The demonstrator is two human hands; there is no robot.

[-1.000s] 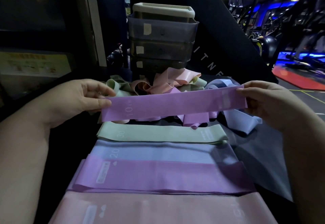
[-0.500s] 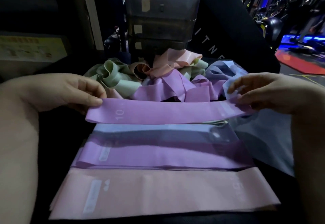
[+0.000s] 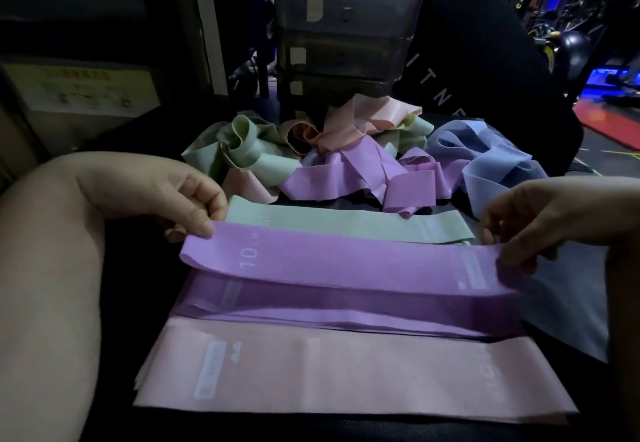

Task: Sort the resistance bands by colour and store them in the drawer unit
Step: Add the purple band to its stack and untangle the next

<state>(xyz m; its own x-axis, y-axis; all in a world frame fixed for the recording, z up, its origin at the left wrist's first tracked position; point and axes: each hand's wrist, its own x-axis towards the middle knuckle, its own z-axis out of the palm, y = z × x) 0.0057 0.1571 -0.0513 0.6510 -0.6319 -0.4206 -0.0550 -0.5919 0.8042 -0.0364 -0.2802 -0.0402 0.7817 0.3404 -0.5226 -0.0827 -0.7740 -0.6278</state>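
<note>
Item: purple band (image 3: 346,261), marked 10. I am pinching one end in the left hand (image 3: 166,192) and the other in the right hand (image 3: 540,219), so the band is spanning flat between them. The purple stack (image 3: 329,308) is lying just below both hands. I am judging it best to keep both ends level while lowering, edge over edge. The drawer unit (image 3: 346,25) is standing beyond the hands, behind the unsorted heap (image 3: 363,167).

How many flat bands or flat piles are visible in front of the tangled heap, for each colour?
Green: 1, green band
Purple: 2, held band and purple pile
Pink: 1, pink pile
Total: 4
</note>
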